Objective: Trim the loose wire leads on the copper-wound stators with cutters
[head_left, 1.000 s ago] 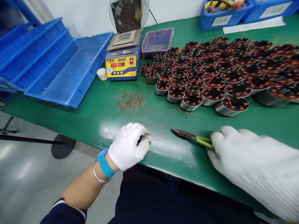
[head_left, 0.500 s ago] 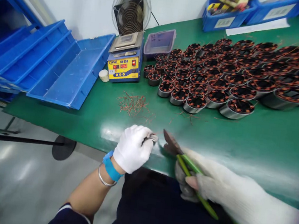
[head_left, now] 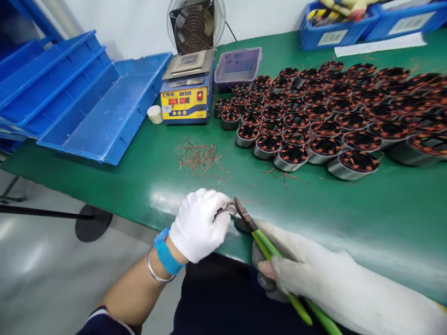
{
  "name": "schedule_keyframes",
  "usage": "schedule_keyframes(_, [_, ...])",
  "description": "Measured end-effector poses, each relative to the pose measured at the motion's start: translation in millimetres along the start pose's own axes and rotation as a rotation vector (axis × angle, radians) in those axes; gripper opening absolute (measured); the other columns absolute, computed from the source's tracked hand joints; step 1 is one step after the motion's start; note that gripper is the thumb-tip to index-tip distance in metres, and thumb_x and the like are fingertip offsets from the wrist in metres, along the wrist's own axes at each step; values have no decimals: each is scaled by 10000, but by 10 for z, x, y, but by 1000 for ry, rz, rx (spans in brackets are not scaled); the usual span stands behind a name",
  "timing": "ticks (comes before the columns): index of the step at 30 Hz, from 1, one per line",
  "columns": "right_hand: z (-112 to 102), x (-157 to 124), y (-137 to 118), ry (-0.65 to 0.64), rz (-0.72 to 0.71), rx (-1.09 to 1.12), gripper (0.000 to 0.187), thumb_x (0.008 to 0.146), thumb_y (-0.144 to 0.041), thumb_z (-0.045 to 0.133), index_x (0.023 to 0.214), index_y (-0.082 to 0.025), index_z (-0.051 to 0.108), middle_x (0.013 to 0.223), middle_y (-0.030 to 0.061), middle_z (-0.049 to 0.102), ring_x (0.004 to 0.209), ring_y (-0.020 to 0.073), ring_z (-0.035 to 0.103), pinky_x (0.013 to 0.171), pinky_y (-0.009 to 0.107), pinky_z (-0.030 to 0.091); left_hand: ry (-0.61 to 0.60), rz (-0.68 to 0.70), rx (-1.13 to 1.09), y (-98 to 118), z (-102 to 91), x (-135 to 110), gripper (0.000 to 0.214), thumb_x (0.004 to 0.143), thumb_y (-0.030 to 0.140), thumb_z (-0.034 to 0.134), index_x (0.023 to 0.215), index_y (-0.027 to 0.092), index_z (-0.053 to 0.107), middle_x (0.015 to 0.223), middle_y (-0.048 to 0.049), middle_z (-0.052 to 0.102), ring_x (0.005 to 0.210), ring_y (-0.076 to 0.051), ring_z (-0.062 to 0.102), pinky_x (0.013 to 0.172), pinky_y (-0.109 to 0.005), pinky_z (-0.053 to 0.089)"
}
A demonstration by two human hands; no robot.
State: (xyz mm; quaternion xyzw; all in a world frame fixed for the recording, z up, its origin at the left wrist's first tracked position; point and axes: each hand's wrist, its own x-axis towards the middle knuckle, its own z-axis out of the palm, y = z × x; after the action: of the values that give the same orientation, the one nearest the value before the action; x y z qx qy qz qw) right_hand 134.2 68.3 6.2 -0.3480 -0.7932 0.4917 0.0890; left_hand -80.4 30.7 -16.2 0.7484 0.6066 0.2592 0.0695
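My left hand (head_left: 201,224), in a white glove, is closed at the front edge of the green table. Its thumb and fingertips pinch something small and dark, mostly hidden by the glove. My right hand (head_left: 276,273), gloved with a bare fingertip showing, grips the green-handled wire cutters (head_left: 261,239). The cutters' dark blades are parted and reach right up to the left fingertips. Beyond my hands lies a loose heap of copper wire offcuts (head_left: 198,157). Motor stators (head_left: 290,158) with copper windings stand in close rows at the right.
A yellow and blue CM 558 unit (head_left: 185,104) stands at the back, beside a purple-grey bin (head_left: 238,68) and a fan (head_left: 194,21). Blue trays (head_left: 105,105) lean at the left. Blue boxes (head_left: 333,32) with tools line the back right of the green table (head_left: 144,190).
My right hand has moved left with the wire cutters, bringing the blades from a gap away up to my left fingertips. My left hand has barely moved.
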Motion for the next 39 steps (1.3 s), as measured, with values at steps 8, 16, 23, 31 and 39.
schedule_keyframes(8, [7, 91, 24, -152, 278, 206, 266, 897, -316, 490, 1098, -223, 636, 666, -2, 679, 528, 174, 662, 513, 261, 540, -2, -39, -1, 7, 36, 22, 62, 853, 173, 557, 829, 214, 597, 778, -33, 659, 780, -216, 614, 729, -364, 507])
schedule_keyframes(16, [70, 44, 228, 438, -7, -731, 415, 905, -359, 526, 1256, -163, 632, 977, 151, 699, 818, 302, 686, 655, 363, 508, 534, -88, -552, -139, 104, -191, 539, 984, 580, 508, 1382, 219, 470, 1400, -158, 556, 1209, -263, 628, 1057, -478, 526])
schedule_keyframes(23, [207, 525, -278, 397, -391, -768, 666, 820, -525, 676, 1330, -119, 537, 1184, 167, 601, 1062, 335, 562, 965, 522, 433, 732, -193, -772, -169, 137, -143, 339, 1066, 449, 362, 1239, 250, 574, 1313, -91, 626, 1115, -195, 675, 1000, -381, 556])
schedule_keyframes(31, [249, 355, -124, 402, -428, -731, 340, 893, -388, 624, 1169, -190, 607, 973, 64, 666, 804, 240, 620, 663, 369, 480, 653, -259, -648, -230, 83, -161, 343, 968, 424, 625, 1242, 221, 587, 1291, -103, 648, 1069, -208, 698, 959, -357, 569])
schedule_keyframes(39, [-1120, -1005, 1291, 951, 414, -969, 442, 951, -437, 550, 1214, -94, 643, 1096, 254, 678, 911, 364, 671, 735, 451, 522, 325, 48, -81, 107, 27, 214, 331, 881, 333, 725, 1180, 214, 646, 1373, -148, 595, 1214, -288, 634, 952, -430, 579])
